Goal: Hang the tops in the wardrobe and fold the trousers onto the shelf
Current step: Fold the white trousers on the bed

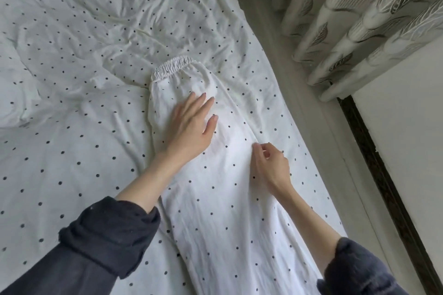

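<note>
Item one: white trousers [230,199] with small dark dots, laid lengthwise on the bed [72,127]. They run from the gathered elastic waistband [176,67] just above the centre of the frame down to the lower edge, right of centre. The cloth lies mostly flat, with light creases along its length.

Item two: your left hand [191,124], centre of the frame. The grip is released; the fingers are straight and slightly spread, and the palm presses flat on the trousers just below the waistband. The dark sleeve [105,239] is pushed up the forearm at lower left.

Item three: your right hand [271,165], right of centre, on the trousers' right edge. Here the grip is grasping: thumb and fingertips are curled together and pinch a small fold of the trouser cloth. A second dark sleeve [359,270] shows at lower right.

Item four: the bed sheet, white with the same dark dots, heavily rumpled in the upper left of the frame and smoother at lower left.

Item five: a strip of pale floor [275,38] beside the bed, running from upper centre to lower right.

Item six: curtains [354,19] with a grey leaf print, upper right, hanging in folds down to the floor.
</note>
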`<action>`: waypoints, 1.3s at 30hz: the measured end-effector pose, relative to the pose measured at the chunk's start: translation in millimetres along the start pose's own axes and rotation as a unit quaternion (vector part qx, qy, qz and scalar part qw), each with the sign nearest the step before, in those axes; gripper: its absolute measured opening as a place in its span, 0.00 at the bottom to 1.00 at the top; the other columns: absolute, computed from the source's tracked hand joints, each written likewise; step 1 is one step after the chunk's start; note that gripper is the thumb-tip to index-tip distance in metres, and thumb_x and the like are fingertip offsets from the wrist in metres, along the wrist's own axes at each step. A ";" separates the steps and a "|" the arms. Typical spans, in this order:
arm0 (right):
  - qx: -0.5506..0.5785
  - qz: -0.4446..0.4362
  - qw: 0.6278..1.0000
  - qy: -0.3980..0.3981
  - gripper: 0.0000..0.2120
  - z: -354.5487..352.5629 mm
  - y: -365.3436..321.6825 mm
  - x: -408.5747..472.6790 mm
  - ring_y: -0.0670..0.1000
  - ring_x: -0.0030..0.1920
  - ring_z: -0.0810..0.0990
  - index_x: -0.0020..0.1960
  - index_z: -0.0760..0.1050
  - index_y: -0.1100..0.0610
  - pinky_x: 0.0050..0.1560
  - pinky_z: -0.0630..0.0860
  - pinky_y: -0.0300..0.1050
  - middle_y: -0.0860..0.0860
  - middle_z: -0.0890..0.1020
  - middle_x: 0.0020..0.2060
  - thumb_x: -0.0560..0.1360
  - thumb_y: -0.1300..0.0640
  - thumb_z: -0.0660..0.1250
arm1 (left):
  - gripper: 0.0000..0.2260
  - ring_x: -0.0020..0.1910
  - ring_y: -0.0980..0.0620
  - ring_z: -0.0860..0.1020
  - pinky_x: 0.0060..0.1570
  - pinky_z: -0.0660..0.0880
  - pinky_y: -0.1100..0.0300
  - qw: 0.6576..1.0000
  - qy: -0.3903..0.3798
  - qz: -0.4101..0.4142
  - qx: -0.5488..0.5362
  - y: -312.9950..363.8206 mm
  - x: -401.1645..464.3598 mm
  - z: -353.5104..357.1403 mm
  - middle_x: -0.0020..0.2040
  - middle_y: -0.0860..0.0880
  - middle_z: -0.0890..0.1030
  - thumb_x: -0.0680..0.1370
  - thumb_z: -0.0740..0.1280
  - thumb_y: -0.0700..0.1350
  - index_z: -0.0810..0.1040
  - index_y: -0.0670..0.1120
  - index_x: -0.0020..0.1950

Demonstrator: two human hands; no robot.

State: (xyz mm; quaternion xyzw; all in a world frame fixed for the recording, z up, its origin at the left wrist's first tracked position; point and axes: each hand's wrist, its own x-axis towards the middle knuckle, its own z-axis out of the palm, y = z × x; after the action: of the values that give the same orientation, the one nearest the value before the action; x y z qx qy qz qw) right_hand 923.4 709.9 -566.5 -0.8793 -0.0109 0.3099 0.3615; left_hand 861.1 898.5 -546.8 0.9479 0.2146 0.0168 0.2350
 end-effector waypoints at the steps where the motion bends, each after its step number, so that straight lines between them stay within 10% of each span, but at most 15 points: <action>1: -0.004 0.002 1.000 -0.022 0.11 0.8 3.6 -4.4 0.44 0.38 0.75 0.47 0.74 0.51 0.36 0.68 0.40 0.41 0.76 0.36 0.77 0.45 0.58 | 0.25 0.77 0.48 0.48 0.74 0.45 0.48 0.995 -0.074 -0.012 0.073 -4.8 -9.4 2.6 0.78 0.47 0.54 0.81 0.49 0.56 0.56 0.49 0.77; 4: -0.055 -0.008 0.997 -0.054 0.13 0.7 16.9 -16.9 0.50 0.36 0.73 0.41 0.73 0.56 0.37 0.68 0.44 0.47 0.74 0.33 0.75 0.47 0.59 | 0.26 0.76 0.50 0.36 0.72 0.33 0.44 0.960 -0.204 -0.017 0.189 -7.8 -20.2 9.5 0.78 0.50 0.38 0.81 0.41 0.59 0.39 0.53 0.77; 9: 0.018 -0.054 0.997 -0.045 0.10 -11.3 40.0 -46.5 0.44 0.45 0.75 0.51 0.74 0.50 0.45 0.69 0.40 0.45 0.75 0.47 0.77 0.45 0.61 | 0.27 0.75 0.51 0.36 0.68 0.28 0.45 0.997 -0.035 0.030 0.065 29.6 -62.4 7.2 0.76 0.54 0.37 0.78 0.38 0.60 0.44 0.57 0.77; 20: 0.001 -0.015 1.000 -0.027 0.10 -54.2 157.9 -139.3 0.47 0.38 0.74 0.41 0.73 0.53 0.39 0.67 0.39 0.50 0.76 0.41 0.75 0.48 0.66 | 0.26 0.77 0.43 0.45 0.65 0.28 0.37 0.975 -0.081 0.102 0.181 85.7 -178.7 75.7 0.78 0.46 0.50 0.78 0.42 0.60 0.55 0.57 0.76; 29: 0.030 0.005 0.999 0.010 0.13 -80.5 261.9 -217.4 0.40 0.29 0.69 0.35 0.67 0.50 0.30 0.64 0.33 0.42 0.69 0.27 0.76 0.51 0.66 | 0.25 0.74 0.42 0.34 0.65 0.28 0.35 0.964 -0.116 0.115 0.209 132.3 -309.8 142.6 0.76 0.46 0.36 0.80 0.43 0.58 0.46 0.57 0.77; 39: -0.074 0.007 0.996 -0.056 0.18 -92.6 367.4 -271.5 0.47 0.30 0.62 0.34 0.57 0.54 0.31 0.59 0.42 0.47 0.64 0.30 0.78 0.51 0.60 | 0.25 0.76 0.41 0.48 0.72 0.49 0.41 0.991 0.041 -0.129 -0.019 157.3 -436.5 166.0 0.77 0.41 0.51 0.79 0.62 0.42 0.60 0.47 0.76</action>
State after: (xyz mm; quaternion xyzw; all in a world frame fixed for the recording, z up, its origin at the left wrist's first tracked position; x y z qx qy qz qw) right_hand 680.0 314.3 -606.1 -0.8849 -0.0480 0.3593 0.2926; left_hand 549.8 519.2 -593.1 0.9060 0.3441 0.0291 0.2446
